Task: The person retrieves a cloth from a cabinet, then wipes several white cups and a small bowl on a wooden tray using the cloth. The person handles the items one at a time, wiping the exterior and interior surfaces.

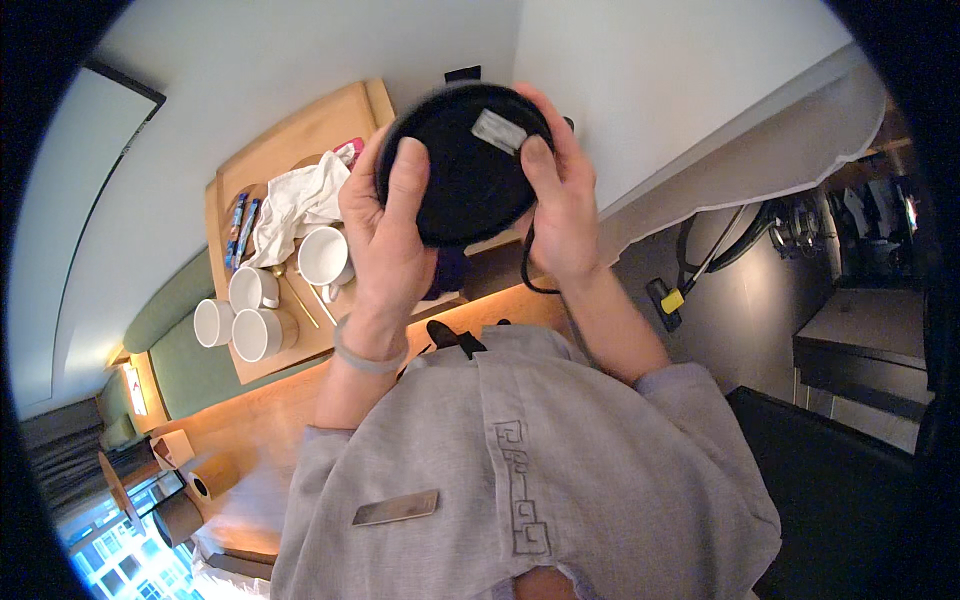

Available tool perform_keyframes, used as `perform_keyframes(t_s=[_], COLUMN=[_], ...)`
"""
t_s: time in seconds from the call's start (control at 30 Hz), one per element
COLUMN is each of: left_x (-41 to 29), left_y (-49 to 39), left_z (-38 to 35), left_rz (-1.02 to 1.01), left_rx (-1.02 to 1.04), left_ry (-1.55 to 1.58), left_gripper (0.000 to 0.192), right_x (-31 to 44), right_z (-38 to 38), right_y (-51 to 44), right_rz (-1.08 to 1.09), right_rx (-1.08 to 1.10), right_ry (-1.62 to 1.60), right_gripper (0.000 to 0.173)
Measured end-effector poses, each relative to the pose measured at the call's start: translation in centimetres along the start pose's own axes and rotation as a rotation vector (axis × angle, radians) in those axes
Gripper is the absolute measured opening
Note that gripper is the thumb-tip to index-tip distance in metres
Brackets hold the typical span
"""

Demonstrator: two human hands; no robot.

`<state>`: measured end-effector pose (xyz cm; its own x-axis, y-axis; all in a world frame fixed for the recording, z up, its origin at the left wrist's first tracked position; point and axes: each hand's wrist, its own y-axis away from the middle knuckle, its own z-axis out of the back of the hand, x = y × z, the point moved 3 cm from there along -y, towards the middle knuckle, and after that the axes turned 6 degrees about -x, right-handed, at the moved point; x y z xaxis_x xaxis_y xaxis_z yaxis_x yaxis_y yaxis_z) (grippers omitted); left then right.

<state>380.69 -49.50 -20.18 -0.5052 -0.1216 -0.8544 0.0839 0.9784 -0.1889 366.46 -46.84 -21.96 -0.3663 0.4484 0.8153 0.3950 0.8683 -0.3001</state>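
Note:
A round black disc-shaped base [465, 187], perhaps an electric kettle's, is held up in front of me, tilted so one flat face shows. My left hand [394, 202] grips its left rim, thumb over the face. On the opposite rim is my right hand [559, 195], its thumb beside a pale label [499, 131] bearing writing. A thin black cord [530, 262] loops below my right hand. Behind my left hand, a white mug [324, 255] and a crumpled white cloth [296, 199] lie on a wooden table [300, 139].
Several white cups [259, 335] stand near the table's front edge, beside a gold-coloured spoon [298, 298]. Blue sachets [241, 232] rest on a brown tray. To the right are a floor-cleaning head [666, 301] with a yellow part and a dark cabinet [862, 322]. Walls rise behind the table.

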Motion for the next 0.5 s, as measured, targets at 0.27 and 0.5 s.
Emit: perform_keyframes(t_s=[0.27,0.5], left_x=[-1.1,-0.5], left_y=[-1.0,-1.0], left_z=[0.2,0.8], left_rz=[0.095,-0.021], left_rx=[0.354,0.119], left_ry=[-0.155,-0.324], left_gripper=[0.041,0.020], right_x=[0.5,-2.2], right_z=[2.1,1.3], right_y=[-0.7,0.8], right_rz=[-0.096,-0.294], right_rx=[0.119,0.053], right_ry=[-0.017,-0.194], right_gripper=[0.033,0.030])
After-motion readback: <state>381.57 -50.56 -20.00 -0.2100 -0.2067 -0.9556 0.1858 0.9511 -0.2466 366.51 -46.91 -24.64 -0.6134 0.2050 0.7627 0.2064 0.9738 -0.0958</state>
